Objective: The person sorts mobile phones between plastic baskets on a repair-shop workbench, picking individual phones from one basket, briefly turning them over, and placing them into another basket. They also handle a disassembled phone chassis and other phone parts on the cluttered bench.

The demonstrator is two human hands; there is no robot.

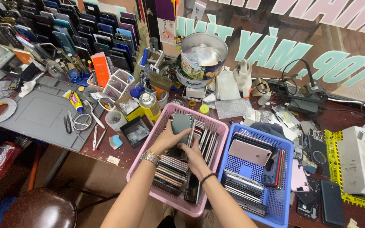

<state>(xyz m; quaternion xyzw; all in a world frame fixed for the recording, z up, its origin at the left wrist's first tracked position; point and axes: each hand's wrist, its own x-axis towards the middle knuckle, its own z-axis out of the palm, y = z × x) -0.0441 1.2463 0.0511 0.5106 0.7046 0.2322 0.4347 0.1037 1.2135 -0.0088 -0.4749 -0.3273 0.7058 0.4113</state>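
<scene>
A pink plastic basket [216, 124] at the table's front edge holds several phones stacked on edge. My left hand [170, 137], with a metal watch on the wrist, grips a dark grey phone [181, 123] and lifts it out of the stack. Just below it, my right hand [194, 158], with a dark bead bracelet, rests its fingers among the phones in the same basket. Beside it on the right stands a blue basket [286, 147] with more phones, a rose-gold one [250, 152] lying flat on top.
A grey work mat [39, 116] with tweezers and tape lies at left. Racks of phones [64, 29] fill the back left. A round tin [202, 57], spray can [149, 105], soldering gear [305, 99] and loose phone parts [317, 169] crowd the table. A brown stool [39, 211] stands below.
</scene>
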